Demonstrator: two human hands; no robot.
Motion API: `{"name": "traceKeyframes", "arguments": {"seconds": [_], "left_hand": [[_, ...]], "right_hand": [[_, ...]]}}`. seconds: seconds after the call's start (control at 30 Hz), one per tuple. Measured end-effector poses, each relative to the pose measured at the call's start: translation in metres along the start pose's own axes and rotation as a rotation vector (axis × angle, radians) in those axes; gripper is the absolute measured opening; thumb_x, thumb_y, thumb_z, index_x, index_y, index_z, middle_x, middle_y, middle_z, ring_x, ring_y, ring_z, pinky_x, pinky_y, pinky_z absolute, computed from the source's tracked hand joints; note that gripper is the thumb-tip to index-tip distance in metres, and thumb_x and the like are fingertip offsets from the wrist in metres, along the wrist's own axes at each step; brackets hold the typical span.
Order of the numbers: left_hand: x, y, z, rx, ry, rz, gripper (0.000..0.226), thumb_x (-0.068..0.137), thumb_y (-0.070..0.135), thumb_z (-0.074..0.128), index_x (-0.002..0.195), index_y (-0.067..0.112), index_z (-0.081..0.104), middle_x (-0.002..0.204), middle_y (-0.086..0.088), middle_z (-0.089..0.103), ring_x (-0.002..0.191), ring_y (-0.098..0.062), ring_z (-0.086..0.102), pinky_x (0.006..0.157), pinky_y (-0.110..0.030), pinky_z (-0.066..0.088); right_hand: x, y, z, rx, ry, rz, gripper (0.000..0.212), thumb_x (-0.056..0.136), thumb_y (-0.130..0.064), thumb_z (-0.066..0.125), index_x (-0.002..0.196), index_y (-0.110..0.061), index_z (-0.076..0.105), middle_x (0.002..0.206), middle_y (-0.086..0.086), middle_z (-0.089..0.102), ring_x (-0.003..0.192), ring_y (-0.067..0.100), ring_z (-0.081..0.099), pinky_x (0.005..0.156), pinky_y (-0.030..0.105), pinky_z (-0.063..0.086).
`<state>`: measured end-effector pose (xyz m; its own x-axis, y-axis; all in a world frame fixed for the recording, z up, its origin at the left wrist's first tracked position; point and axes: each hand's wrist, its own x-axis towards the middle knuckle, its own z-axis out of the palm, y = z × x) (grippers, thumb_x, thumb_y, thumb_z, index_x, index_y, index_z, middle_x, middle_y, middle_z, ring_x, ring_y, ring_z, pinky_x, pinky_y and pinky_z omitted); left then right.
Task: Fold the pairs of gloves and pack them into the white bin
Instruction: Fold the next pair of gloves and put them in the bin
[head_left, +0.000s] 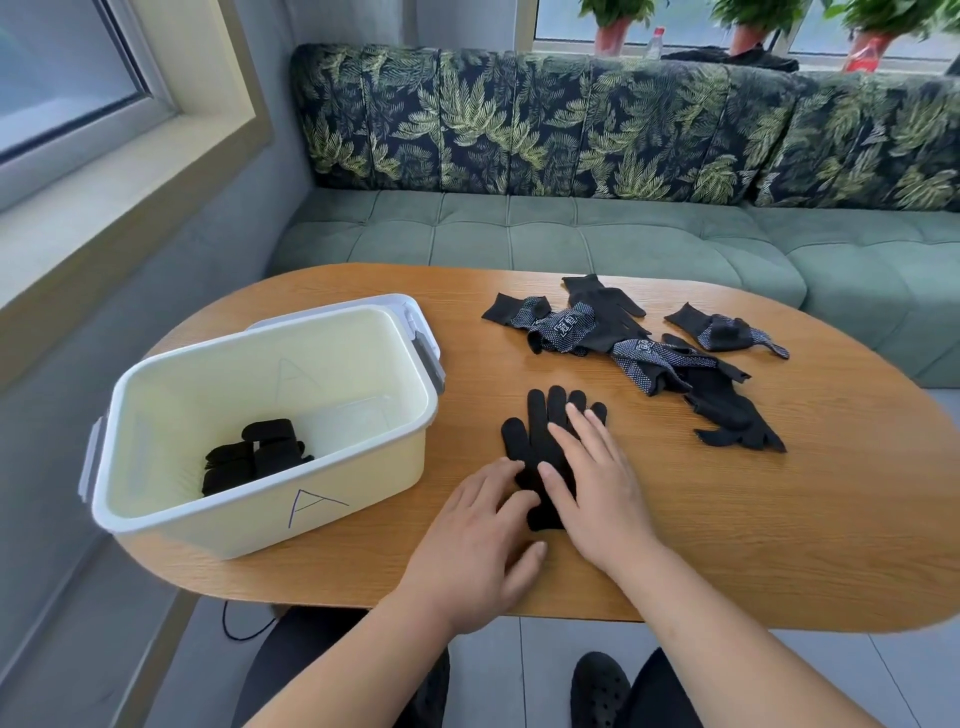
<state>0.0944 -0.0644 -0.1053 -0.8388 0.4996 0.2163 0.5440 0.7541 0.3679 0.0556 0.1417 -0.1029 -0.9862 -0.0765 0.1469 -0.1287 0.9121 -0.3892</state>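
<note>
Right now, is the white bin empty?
No, folded black gloves lie on the floor of the white bin.

Oval wooden table (727, 519) in front of a green tufted sofa (519, 234) with a leaf-print backrest (519, 119). On the sill behind it: potted plants (618, 26), a clear bottle (655, 44), a red bottle (865, 52). Window ledge (104, 208) at left; black cable (234, 623) loops below the table's near edge, grey floor tiles (545, 649) underneath.

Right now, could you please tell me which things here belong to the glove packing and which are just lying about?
Job: flat glove, loose gloves, folded gloves, bin.
Lying about: sofa, plants, bottles.
</note>
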Motion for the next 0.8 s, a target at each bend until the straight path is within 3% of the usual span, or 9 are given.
{"name": "traceKeyframes", "arguments": {"seconds": [0.07,0.13,0.2,0.3,0.43,0.53,0.6,0.7,0.8], "left_hand": [[0.002,0.001,-0.001,0.005,-0.035,-0.048,0.059,0.106,0.062,0.041,0.156,0.030,0.042,0.175,0.008,0.022,0.164,-0.011,0.006,0.132,-0.029,0.005],[0.004,0.001,-0.001,0.021,-0.058,-0.079,0.067,0.107,0.067,0.034,0.163,0.030,0.034,0.176,0.014,0.017,0.164,-0.007,-0.003,0.132,-0.030,-0.001],[0.004,0.000,0.002,0.031,-0.060,-0.105,0.070,0.107,0.070,0.029,0.165,0.031,0.032,0.177,0.015,0.015,0.164,-0.006,-0.005,0.135,-0.036,0.005],[0.004,-0.003,0.005,0.023,-0.031,-0.138,0.069,0.107,0.070,0.030,0.164,0.031,0.033,0.176,0.015,0.015,0.164,-0.008,-0.004,0.135,-0.039,0.010],[0.002,-0.006,0.007,0.007,0.023,-0.026,0.054,0.108,0.059,0.048,0.153,0.031,0.051,0.167,0.015,0.039,0.162,-0.009,0.016,0.131,-0.042,0.024],[0.002,-0.007,0.009,-0.039,0.070,0.012,0.038,0.107,0.048,0.058,0.139,0.028,0.065,0.153,0.013,0.055,0.155,-0.011,0.034,0.125,-0.042,0.036],[0.001,-0.007,0.010,-0.059,0.094,0.001,0.033,0.106,0.044,0.060,0.133,0.026,0.068,0.149,0.012,0.058,0.151,-0.012,0.039,0.122,-0.043,0.039],[0.000,-0.007,0.012,-0.046,0.122,-0.001,0.029,0.106,0.040,0.060,0.130,0.025,0.069,0.146,0.010,0.060,0.147,-0.016,0.044,0.120,-0.043,0.040],[-0.001,-0.007,0.013,-0.020,0.147,-0.002,0.027,0.106,0.037,0.059,0.128,0.024,0.069,0.143,0.010,0.060,0.142,-0.016,0.046,0.118,-0.041,0.041]], "right_hand": [[-0.022,0.004,-0.003,-0.100,-0.035,0.019,0.064,0.109,-0.061,0.032,0.167,-0.032,0.029,0.179,-0.008,0.006,0.165,0.011,-0.004,0.135,0.044,0.012],[-0.039,0.008,-0.006,-0.191,-0.103,0.034,0.072,0.107,-0.070,0.015,0.170,-0.035,0.017,0.180,-0.007,-0.002,0.165,0.013,-0.010,0.135,0.044,0.006],[-0.046,0.011,-0.006,-0.224,-0.155,0.038,0.078,0.102,-0.074,0.002,0.171,-0.037,0.005,0.179,-0.008,-0.011,0.164,0.014,-0.017,0.135,0.044,0.002],[-0.050,0.012,-0.006,-0.235,-0.163,0.024,0.078,0.102,-0.074,-0.002,0.170,-0.037,-0.002,0.178,-0.009,-0.016,0.163,0.013,-0.021,0.135,0.045,-0.001],[-0.049,0.011,-0.006,-0.216,-0.145,0.018,0.077,0.103,-0.074,-0.001,0.171,-0.038,0.003,0.178,-0.010,-0.012,0.164,0.014,-0.017,0.135,0.046,0.001],[-0.051,0.013,-0.007,-0.183,-0.105,-0.031,0.073,0.105,-0.073,0.012,0.169,-0.038,0.019,0.179,-0.013,0.001,0.165,0.012,-0.009,0.134,0.047,0.008],[-0.054,0.013,-0.010,-0.070,-0.039,-0.064,0.065,0.104,-0.070,0.038,0.161,-0.039,0.041,0.174,-0.017,0.022,0.164,0.010,0.007,0.132,0.044,0.020],[-0.060,0.016,-0.012,0.096,0.101,-0.095,0.042,0.092,-0.053,0.072,0.131,-0.036,0.071,0.143,-0.020,0.053,0.145,0.009,0.039,0.116,0.043,0.043],[-0.064,0.016,-0.010,0.114,0.182,-0.101,0.026,0.088,-0.039,0.079,0.114,-0.033,0.078,0.119,-0.020,0.058,0.124,0.009,0.050,0.100,0.040,0.051]]}}
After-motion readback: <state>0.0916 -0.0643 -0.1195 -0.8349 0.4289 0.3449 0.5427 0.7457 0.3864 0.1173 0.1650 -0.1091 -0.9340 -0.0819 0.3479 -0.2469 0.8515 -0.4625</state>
